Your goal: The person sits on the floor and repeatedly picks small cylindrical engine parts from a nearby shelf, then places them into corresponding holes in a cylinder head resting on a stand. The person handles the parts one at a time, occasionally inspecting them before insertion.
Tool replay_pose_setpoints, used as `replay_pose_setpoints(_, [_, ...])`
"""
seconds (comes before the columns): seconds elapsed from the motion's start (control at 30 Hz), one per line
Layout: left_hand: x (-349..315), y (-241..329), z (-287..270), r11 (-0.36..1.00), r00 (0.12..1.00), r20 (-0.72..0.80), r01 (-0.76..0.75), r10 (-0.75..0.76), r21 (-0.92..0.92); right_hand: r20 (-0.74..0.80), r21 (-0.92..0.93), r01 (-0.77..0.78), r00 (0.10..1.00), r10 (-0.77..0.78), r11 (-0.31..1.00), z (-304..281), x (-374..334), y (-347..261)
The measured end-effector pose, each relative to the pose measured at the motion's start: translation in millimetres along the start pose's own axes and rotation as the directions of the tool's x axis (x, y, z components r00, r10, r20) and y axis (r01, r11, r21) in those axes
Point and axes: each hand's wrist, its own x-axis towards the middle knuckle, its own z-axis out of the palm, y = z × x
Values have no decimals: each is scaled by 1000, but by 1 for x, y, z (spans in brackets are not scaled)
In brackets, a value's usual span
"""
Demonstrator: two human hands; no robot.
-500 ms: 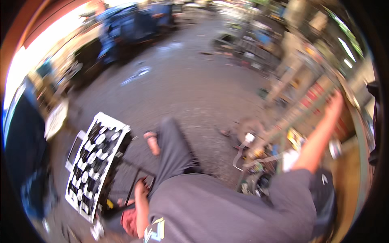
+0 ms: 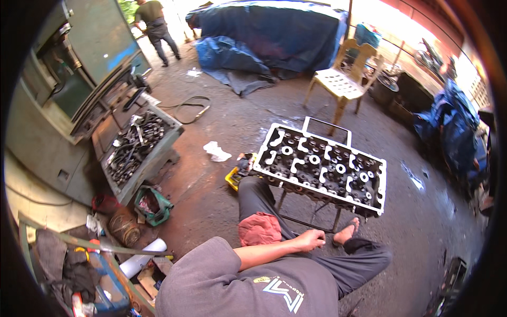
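Observation:
My left hand (image 2: 311, 240) rests over my lap with its fingers curled; what they hold, if anything, is hidden. A red cloth (image 2: 260, 229) lies over my left thigh, touching my left forearm. In front of me an engine cylinder head (image 2: 323, 165) with a bright top rim and rows of round openings lies tilted on a dark metal stand (image 2: 309, 218). Below its near edge is my sandalled foot (image 2: 346, 231). My right hand is out of view.
A yellow tray (image 2: 232, 179) stands by the cylinder head's left end, near a white rag (image 2: 216, 151). A pale plastic chair (image 2: 338, 83) stands beyond. At left is a metal tray (image 2: 168, 138) full of engine parts. A person (image 2: 155, 26) stands far back by a blue tarpaulin (image 2: 274, 37).
My view has swung left, so the cylinder head now shows right of centre. My right hand, earlier stretched out toward a shelf on the right, has left the picture.

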Motion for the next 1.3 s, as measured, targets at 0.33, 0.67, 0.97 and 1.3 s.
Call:
replay_pose_setpoints(0.33, [-116,122,-66,834,809,-521,-468,272,-290,912,-306,-905,-189,363,297,305,-218,39])
replay_pose_setpoints(0.67, [-127,174,-59,750,650,-592,-652,477,-112,872,-454,-888,-425,244,72,314,-236,22])
replay_pose_setpoints(0.97, [-115,173,-54,813,763,-560,-526,322,-250,867,-466,-877,-426,260,116,311,-237,35])
replay_pose_setpoints(1.3, [-109,169,-51,837,721,-568,-539,397,-98,845,-497,-853,-436,309,158,310,-244,43])
